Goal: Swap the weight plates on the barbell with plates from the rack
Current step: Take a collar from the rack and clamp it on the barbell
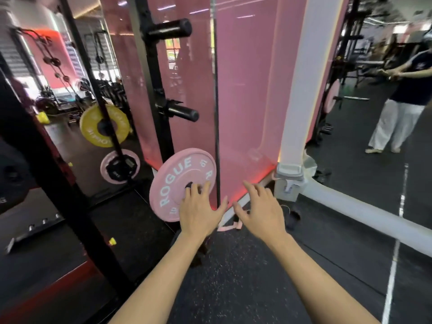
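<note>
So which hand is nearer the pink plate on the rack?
Left. The left hand rests open on the pink plate, fingers by its centre hole. The right hand hovers open beside it, off the plate's right edge, touching nothing.

the left hand covers the lower right of the pink plate, so the lettering past the "r" can't be read, and its fingertips hide most of the centre hole. the peg the pink plate hangs on isn't visible at all. left of the pink plate, the yellow plate has print too blurry to read. far left of it, a dark plate is cut off by the edge.
</note>
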`<action>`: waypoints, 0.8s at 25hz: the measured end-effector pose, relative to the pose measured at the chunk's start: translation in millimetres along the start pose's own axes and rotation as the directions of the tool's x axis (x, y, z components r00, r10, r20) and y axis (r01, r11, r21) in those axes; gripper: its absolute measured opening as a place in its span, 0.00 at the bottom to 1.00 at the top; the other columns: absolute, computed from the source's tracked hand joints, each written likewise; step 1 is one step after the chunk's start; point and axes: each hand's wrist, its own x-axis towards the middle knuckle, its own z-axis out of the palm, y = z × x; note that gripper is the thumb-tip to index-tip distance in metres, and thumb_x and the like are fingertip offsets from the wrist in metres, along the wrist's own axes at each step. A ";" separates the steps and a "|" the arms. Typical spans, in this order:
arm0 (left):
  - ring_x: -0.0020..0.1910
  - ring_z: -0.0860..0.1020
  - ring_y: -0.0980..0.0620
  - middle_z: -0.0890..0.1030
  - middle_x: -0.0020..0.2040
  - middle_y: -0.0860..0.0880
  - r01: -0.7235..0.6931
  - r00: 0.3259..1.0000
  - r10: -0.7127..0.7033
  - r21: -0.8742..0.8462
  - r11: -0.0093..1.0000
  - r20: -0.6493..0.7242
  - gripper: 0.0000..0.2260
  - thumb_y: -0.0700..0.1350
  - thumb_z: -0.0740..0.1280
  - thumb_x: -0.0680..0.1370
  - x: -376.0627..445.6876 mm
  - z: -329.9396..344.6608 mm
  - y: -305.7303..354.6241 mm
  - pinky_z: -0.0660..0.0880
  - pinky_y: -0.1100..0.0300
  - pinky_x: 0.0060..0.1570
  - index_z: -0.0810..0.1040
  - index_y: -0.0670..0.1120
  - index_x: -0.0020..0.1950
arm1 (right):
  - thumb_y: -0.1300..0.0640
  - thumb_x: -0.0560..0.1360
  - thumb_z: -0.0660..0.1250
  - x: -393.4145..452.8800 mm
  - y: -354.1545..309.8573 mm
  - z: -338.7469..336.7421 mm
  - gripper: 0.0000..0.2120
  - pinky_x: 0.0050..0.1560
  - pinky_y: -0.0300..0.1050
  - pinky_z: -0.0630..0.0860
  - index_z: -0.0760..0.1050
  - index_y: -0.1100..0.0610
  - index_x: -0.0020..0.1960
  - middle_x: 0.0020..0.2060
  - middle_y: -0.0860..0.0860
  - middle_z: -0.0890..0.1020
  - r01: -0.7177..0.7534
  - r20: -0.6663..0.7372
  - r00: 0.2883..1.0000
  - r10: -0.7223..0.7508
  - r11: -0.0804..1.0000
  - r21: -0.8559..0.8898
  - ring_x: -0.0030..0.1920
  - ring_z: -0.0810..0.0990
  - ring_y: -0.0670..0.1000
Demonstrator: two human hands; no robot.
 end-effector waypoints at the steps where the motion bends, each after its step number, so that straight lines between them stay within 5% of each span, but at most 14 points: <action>1: 0.57 0.70 0.49 0.73 0.57 0.51 0.019 1.000 -0.020 -0.006 1.000 -0.013 0.29 0.69 0.55 0.74 22.0 6.7 -5.6 0.75 0.51 0.48 0.68 0.55 0.69 | 0.36 0.75 0.58 24.1 0.6 9.8 0.30 0.53 0.49 0.75 0.67 0.53 0.72 0.59 0.51 0.76 0.029 0.003 1.000 -0.029 1.000 0.002 0.57 0.74 0.53; 10: 0.60 0.70 0.48 0.73 0.60 0.50 0.159 0.987 -0.156 0.101 0.982 -0.041 0.30 0.69 0.56 0.73 134.1 60.0 -54.1 0.74 0.50 0.53 0.69 0.54 0.70 | 0.38 0.76 0.59 166.0 14.8 98.0 0.29 0.51 0.49 0.74 0.67 0.52 0.71 0.58 0.50 0.75 0.173 0.041 0.983 -0.178 0.979 0.107 0.55 0.74 0.53; 13: 0.54 0.70 0.49 0.72 0.55 0.52 0.209 0.973 -0.189 0.162 0.964 -0.130 0.26 0.68 0.57 0.73 167.7 75.8 -64.4 0.73 0.55 0.46 0.70 0.54 0.64 | 0.38 0.76 0.60 220.6 25.9 123.3 0.28 0.52 0.49 0.74 0.66 0.51 0.71 0.59 0.50 0.75 0.222 0.041 0.972 -0.232 0.961 0.167 0.56 0.74 0.54; 20: 0.58 0.70 0.48 0.72 0.60 0.50 0.412 0.901 -0.355 0.233 0.881 -0.251 0.32 0.68 0.56 0.74 255.9 103.3 -73.3 0.75 0.51 0.50 0.68 0.53 0.73 | 0.39 0.76 0.61 349.3 54.0 174.2 0.32 0.52 0.50 0.75 0.63 0.52 0.75 0.62 0.51 0.75 0.376 0.061 0.914 -0.401 0.895 0.240 0.59 0.73 0.55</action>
